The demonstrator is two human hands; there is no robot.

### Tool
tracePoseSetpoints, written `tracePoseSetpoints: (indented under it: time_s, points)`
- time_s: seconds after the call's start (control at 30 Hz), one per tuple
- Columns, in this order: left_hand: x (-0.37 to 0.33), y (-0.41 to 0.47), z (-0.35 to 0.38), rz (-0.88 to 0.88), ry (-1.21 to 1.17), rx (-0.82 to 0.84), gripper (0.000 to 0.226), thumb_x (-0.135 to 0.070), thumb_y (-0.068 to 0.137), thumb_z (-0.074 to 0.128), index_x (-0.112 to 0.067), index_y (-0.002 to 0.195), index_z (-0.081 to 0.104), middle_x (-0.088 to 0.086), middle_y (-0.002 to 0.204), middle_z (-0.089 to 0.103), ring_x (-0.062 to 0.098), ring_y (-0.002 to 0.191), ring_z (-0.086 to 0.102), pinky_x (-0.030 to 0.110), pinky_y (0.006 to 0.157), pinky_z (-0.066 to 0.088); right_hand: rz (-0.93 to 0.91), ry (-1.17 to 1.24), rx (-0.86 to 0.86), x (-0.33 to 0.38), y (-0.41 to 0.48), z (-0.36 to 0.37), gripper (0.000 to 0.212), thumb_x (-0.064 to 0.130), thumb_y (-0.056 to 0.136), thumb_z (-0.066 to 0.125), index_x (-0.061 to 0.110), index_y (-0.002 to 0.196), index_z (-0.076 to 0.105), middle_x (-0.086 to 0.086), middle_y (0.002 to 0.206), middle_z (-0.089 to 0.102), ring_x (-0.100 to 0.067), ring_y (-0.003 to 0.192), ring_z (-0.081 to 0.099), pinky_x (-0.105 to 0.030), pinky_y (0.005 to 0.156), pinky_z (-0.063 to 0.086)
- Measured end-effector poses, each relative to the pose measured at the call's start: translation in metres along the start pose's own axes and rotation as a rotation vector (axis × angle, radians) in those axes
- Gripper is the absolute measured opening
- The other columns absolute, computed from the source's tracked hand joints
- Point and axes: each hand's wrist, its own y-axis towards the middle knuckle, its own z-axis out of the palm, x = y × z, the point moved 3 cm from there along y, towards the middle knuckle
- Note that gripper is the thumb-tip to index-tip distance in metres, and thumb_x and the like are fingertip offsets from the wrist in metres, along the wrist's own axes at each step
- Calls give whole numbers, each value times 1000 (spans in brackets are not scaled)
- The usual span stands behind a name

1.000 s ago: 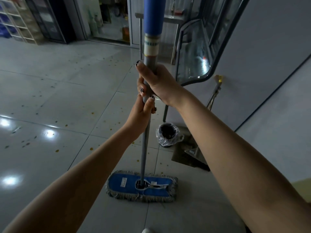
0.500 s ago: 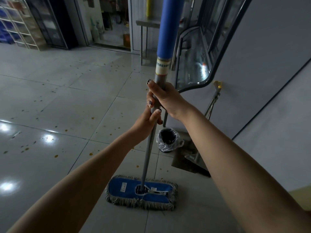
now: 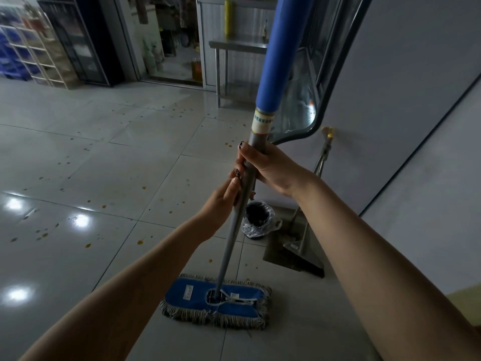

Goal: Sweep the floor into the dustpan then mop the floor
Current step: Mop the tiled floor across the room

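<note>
Dim tiled floor (image 3: 109, 178), glossy, speckled with yellow-brown spots, light glare near left. Both hands wrapped closed on the grey mop handle (image 3: 235, 225), stacked one above the other. Right hand (image 3: 270, 169) is upper, fingers curled fully round the shaft just below the cream label band, thumb lying up along the pole, dark nail polish visible. Left hand (image 3: 223, 201) is right beneath it, touching the right hand's fingers, also closed round the shaft, thumb up on the near side. Blue foam sleeve (image 3: 278, 48) covers the handle above the label, running out of the top of the frame. Handle tilts, top leaning right, bottom going down to the mop head (image 3: 197, 295): flat blue pad with grey fringe, lying flat on the floor, near centre. Right of the handle, a small black bin with clear bag liner (image 3: 257, 220) on the floor. Just right of the bin, a dustpan (image 3: 294, 259) with upright long handle leans against the grey wall (image 3: 403, 100). Far centre, a steel table (image 3: 234, 45) by a doorway. Far left, shelving with blue bins (image 3: 18, 53).
</note>
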Motion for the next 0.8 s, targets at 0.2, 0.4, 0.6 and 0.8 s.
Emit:
tracePoseSetpoints:
  time_s: [0.2,0.4,0.6,0.8]
  points:
    - [9,-23,43,-175,-49,-41,38,-31,102,25,-16,90,57,7,93,59,15,91,57,21,89,43,82,-60,49,-1,-51,-32,68,76,45,71,19,80,59,4,77,71,-25,99,65,-54,106,37]
    - [24,-38,105,-343,-13,-201,34,-39,100,31,-18,92,56,11,106,52,17,95,51,29,84,43,205,-195,55,-1,-112,-68,57,64,57,63,18,92,60,-6,105,71,-19,108,64,-43,105,43]
    - [57,-61,148,-617,-129,-313,53,-51,95,38,-11,127,52,8,121,50,18,96,53,38,83,47,359,-401,235,-2,-166,-89,76,62,60,59,9,115,60,-15,112,64,-25,106,61,-38,96,49]
    - [69,-76,173,-784,-597,-403,53,-32,95,51,-2,136,35,12,128,42,36,119,50,42,87,49,477,-511,453,-12,-191,-101,59,38,72,70,17,125,55,-10,112,65,-20,99,65,-33,88,55]
